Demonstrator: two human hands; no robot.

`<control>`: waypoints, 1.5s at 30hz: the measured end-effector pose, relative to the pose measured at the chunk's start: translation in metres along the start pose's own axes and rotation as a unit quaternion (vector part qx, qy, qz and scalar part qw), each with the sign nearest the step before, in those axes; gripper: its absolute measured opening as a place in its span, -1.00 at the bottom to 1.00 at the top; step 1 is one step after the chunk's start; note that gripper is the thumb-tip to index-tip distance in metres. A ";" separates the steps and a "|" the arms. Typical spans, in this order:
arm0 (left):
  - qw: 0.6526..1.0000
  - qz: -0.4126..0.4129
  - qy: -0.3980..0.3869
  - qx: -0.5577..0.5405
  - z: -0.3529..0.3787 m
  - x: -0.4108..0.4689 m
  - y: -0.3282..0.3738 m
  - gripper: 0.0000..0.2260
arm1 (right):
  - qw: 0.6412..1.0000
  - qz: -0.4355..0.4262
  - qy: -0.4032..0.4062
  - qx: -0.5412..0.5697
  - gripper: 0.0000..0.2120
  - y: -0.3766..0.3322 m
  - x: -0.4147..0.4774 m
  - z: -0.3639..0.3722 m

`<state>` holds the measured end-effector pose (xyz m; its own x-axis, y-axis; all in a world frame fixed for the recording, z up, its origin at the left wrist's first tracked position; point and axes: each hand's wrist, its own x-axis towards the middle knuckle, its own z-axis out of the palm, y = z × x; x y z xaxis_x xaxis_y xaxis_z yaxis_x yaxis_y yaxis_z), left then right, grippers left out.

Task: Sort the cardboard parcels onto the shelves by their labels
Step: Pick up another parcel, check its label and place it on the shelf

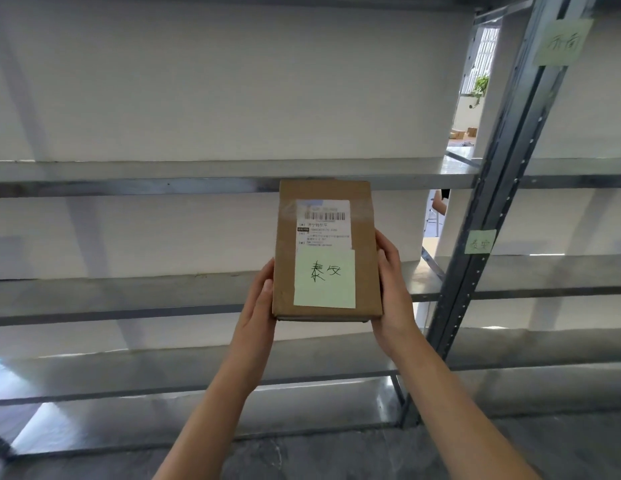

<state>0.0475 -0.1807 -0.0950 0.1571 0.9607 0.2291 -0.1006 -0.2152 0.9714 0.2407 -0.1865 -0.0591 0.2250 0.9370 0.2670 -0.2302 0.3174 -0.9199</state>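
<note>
Left hand (259, 299), right hand (392, 289) clamp parcel (326, 251) by long edges. Parcel up in air before shelves (129, 187), touching none. Fingers behind box hidden. Edge grip only, so slip possible if one hand eases. Green note (324, 278) seems to match lower tag (481, 241) on upright (456, 306). Upper tag (562, 41) too blurred to read. Which bay lower tag marks unclear, so misfiling risk.

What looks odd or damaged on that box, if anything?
Nothing looks damaged. The cardboard parcel, held by the left hand and right hand, seems intact. The only oddity is that its green note is stuck over the bottom edge of the printed label.
</note>
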 end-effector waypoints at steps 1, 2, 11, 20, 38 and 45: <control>1.000 -0.006 0.012 -0.018 0.001 -0.001 0.000 -0.62 | 1.000 -0.002 0.000 -0.009 -0.68 0.000 -0.001 -0.001; 0.999 -0.011 0.025 -0.031 0.002 -0.001 0.001 -0.68 | 1.000 -0.004 -0.001 -0.015 -0.68 0.000 -0.002 -0.001; 0.992 -0.041 0.098 -0.069 0.025 -0.002 0.000 -0.79 | 0.999 -0.005 -0.033 -0.042 -0.65 0.011 -0.005 -0.019; 0.992 -0.031 0.095 -0.080 0.069 -0.003 -0.011 -0.64 | 0.998 0.023 -0.059 -0.025 -0.66 0.010 0.014 -0.057; 0.936 -0.041 0.345 -0.062 0.050 -0.056 0.009 -0.66 | 0.944 0.129 -0.302 0.044 -0.57 0.044 0.026 0.001; 0.896 -0.032 0.439 -0.055 0.012 -0.101 0.019 -0.67 | 0.912 0.143 -0.378 0.068 -0.55 0.052 -0.003 0.061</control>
<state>0.0413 -0.2839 -0.0991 -0.6625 0.7490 -0.0107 -0.2228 -0.1834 0.9574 0.1707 -0.1644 -0.0900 -0.5671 0.8013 0.1906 -0.3037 0.0117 -0.9527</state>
